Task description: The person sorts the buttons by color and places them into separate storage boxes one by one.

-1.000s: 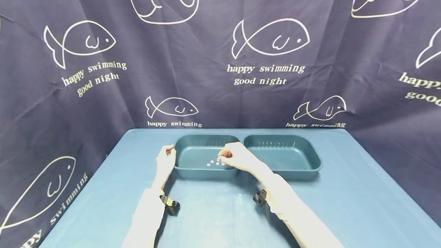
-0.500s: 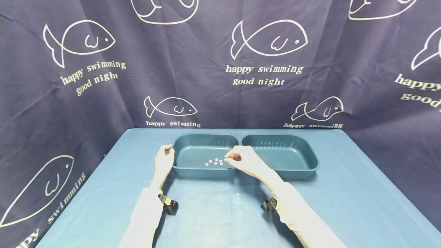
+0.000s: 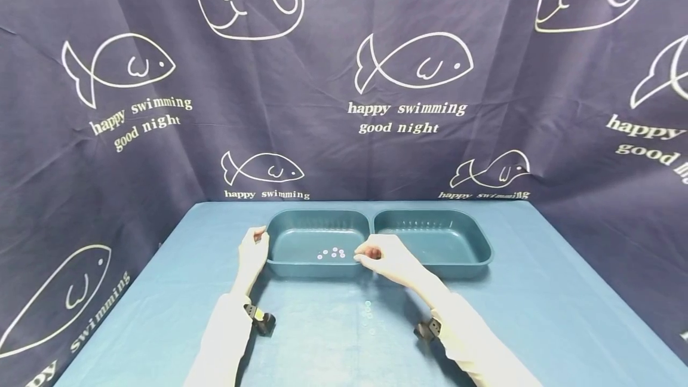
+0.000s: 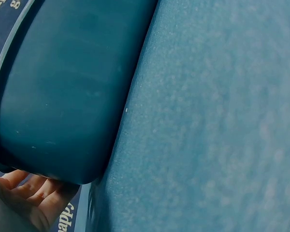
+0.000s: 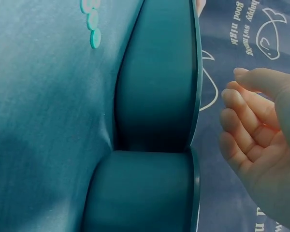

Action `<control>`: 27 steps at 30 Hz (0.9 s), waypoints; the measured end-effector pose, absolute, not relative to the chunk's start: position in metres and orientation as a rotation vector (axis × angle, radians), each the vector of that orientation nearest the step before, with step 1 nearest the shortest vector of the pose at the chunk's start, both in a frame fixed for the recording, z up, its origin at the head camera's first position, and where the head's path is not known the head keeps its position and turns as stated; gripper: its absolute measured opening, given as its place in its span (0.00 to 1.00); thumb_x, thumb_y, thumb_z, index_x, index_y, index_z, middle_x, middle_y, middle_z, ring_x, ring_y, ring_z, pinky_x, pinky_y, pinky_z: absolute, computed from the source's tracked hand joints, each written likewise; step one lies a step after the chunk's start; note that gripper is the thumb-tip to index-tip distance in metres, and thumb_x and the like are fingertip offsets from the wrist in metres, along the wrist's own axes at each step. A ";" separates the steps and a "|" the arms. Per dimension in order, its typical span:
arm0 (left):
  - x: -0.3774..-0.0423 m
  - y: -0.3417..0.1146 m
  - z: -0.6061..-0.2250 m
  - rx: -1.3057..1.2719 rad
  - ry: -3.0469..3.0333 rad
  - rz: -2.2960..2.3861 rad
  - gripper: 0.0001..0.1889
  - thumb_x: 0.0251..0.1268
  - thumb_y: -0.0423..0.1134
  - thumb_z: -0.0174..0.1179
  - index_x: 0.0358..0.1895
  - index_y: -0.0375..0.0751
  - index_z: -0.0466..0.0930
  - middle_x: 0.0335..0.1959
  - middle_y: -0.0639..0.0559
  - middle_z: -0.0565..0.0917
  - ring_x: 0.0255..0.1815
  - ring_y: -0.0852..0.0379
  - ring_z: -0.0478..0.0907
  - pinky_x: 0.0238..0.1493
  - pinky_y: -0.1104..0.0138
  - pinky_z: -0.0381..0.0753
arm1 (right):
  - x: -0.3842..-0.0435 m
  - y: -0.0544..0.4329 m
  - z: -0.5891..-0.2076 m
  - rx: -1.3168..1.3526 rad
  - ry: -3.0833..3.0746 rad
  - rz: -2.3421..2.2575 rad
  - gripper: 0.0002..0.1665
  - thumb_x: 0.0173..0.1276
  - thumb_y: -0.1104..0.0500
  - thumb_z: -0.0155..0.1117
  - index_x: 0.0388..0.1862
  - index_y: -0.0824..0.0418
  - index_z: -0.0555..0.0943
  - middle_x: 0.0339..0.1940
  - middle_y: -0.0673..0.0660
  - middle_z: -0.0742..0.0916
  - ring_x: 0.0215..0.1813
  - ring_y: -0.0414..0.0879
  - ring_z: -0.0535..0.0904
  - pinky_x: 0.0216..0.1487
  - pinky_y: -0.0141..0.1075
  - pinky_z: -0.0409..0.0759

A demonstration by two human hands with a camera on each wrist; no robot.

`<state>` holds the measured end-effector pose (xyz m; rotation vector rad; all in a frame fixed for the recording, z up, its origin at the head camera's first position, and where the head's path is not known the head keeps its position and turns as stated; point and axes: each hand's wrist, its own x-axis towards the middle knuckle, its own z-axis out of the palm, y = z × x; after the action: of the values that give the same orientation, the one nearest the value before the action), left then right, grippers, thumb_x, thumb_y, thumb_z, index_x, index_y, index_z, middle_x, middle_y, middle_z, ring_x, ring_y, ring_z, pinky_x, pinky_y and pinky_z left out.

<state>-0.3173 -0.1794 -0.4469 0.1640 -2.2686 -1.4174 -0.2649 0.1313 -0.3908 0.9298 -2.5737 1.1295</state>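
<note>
Setting: dark blue-violet curtain (image 3: 322, 94), printed with white whales, fish and lettering; before it, a table (image 3: 312, 339) under light blue cloth.

Item 1. Right hand (image 3: 396, 260), bare. Thumb and forefinger tips close together, narrow gap, nothing visible between; other fingers loosely bent. In the right wrist view, it stands apart from the tray rims.

Item 2. Left hand (image 3: 252, 251), bare. Fingers extended along the outer end wall of the left tray; whether they press is not shown.

Item 3. Left tray (image 3: 306, 237), teal, rounded; left of the right fingertips, which appear over its near right corner.

Item 4. White discs (image 3: 334, 255), six or so, flat; inside that tray, just left of the right fingertips.

Item 5. Right tray (image 3: 446, 243), matching; behind and right of the right fingers, end to end with the left tray, touching.

Item 6. Pale green discs (image 3: 368, 303), a short row on the cloth, on the wearer's side of the right fingers.

Condition notes, by judgement: thin discs could slip or flick from a careless pinch; those in the row, touching or overlapping, could come up together; a knuckle catching the near rim could shift the trays, more so if the left fingers bear only lightly.
</note>
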 end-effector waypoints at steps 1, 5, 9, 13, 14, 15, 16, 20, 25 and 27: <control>-0.317 -0.180 -0.447 0.165 -2.269 -1.420 0.15 0.65 0.31 0.48 0.52 0.27 0.74 0.50 0.30 0.79 0.54 0.36 0.75 0.59 0.50 0.71 | -0.264 0.132 -0.392 0.931 -2.572 1.134 0.05 0.60 0.57 0.66 0.34 0.56 0.84 0.24 0.46 0.82 0.27 0.31 0.72 0.29 0.27 0.73; -0.317 -0.179 -0.447 0.172 -2.279 -1.413 0.15 0.65 0.31 0.48 0.52 0.28 0.73 0.51 0.30 0.78 0.54 0.36 0.75 0.59 0.50 0.71 | -0.261 0.133 -0.394 0.939 -2.561 1.160 0.05 0.60 0.58 0.66 0.34 0.57 0.84 0.24 0.46 0.82 0.27 0.31 0.72 0.29 0.27 0.74; -0.317 -0.179 -0.446 0.178 -2.279 -1.410 0.16 0.65 0.32 0.48 0.52 0.28 0.74 0.51 0.30 0.78 0.55 0.36 0.75 0.60 0.50 0.71 | -0.258 0.134 -0.396 0.939 -2.538 1.167 0.05 0.58 0.59 0.67 0.34 0.56 0.84 0.23 0.46 0.82 0.26 0.31 0.72 0.28 0.27 0.74; -0.316 -0.178 -0.445 0.186 -2.274 -1.418 0.16 0.64 0.32 0.48 0.52 0.28 0.74 0.51 0.30 0.79 0.55 0.36 0.75 0.60 0.50 0.71 | -0.256 0.135 -0.400 0.942 -2.523 1.162 0.04 0.58 0.58 0.68 0.33 0.56 0.85 0.22 0.45 0.81 0.26 0.30 0.71 0.28 0.26 0.73; -0.316 -0.178 -0.445 0.187 -2.276 -1.417 0.16 0.64 0.32 0.48 0.52 0.28 0.74 0.51 0.30 0.79 0.55 0.36 0.75 0.60 0.50 0.71 | -0.255 0.135 -0.401 0.945 -2.520 1.159 0.04 0.58 0.58 0.68 0.33 0.55 0.85 0.22 0.45 0.81 0.26 0.30 0.72 0.28 0.26 0.73; -0.316 -0.179 -0.445 0.186 -2.279 -1.413 0.16 0.64 0.32 0.48 0.52 0.28 0.74 0.51 0.30 0.78 0.55 0.36 0.75 0.59 0.50 0.71 | -0.255 0.136 -0.402 0.952 -2.516 1.158 0.04 0.58 0.58 0.68 0.33 0.55 0.85 0.22 0.45 0.81 0.26 0.30 0.72 0.28 0.26 0.74; -0.316 -0.179 -0.445 0.184 -2.281 -1.411 0.16 0.64 0.32 0.47 0.52 0.28 0.74 0.51 0.30 0.78 0.55 0.36 0.75 0.59 0.50 0.71 | -0.254 0.136 -0.403 0.957 -2.514 1.157 0.04 0.58 0.58 0.68 0.33 0.56 0.85 0.23 0.45 0.81 0.26 0.30 0.72 0.28 0.26 0.74; -0.316 -0.179 -0.445 0.175 -2.287 -1.402 0.16 0.65 0.32 0.47 0.52 0.28 0.73 0.51 0.30 0.78 0.54 0.36 0.75 0.59 0.49 0.71 | -0.252 0.138 -0.406 0.972 -2.522 1.174 0.04 0.58 0.59 0.67 0.33 0.56 0.84 0.23 0.46 0.82 0.27 0.31 0.73 0.28 0.26 0.74; -0.315 -0.179 -0.444 0.177 -2.290 -1.402 0.16 0.65 0.32 0.47 0.52 0.28 0.73 0.51 0.30 0.78 0.55 0.37 0.75 0.60 0.50 0.71 | -0.250 0.139 -0.412 0.995 -2.546 1.207 0.05 0.59 0.59 0.66 0.34 0.58 0.84 0.25 0.48 0.85 0.27 0.30 0.73 0.28 0.26 0.74; -0.315 -0.178 -0.444 0.176 -2.292 -1.400 0.16 0.65 0.32 0.47 0.52 0.28 0.73 0.51 0.30 0.78 0.54 0.37 0.75 0.60 0.50 0.71 | -0.249 0.139 -0.415 1.016 -2.546 1.207 0.04 0.59 0.60 0.66 0.34 0.58 0.85 0.26 0.49 0.86 0.27 0.29 0.73 0.29 0.26 0.74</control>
<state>-0.3147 -0.1784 -0.4440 0.1765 -2.2915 -1.4003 -0.2492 0.1393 -0.4150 1.0156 -2.5457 1.2070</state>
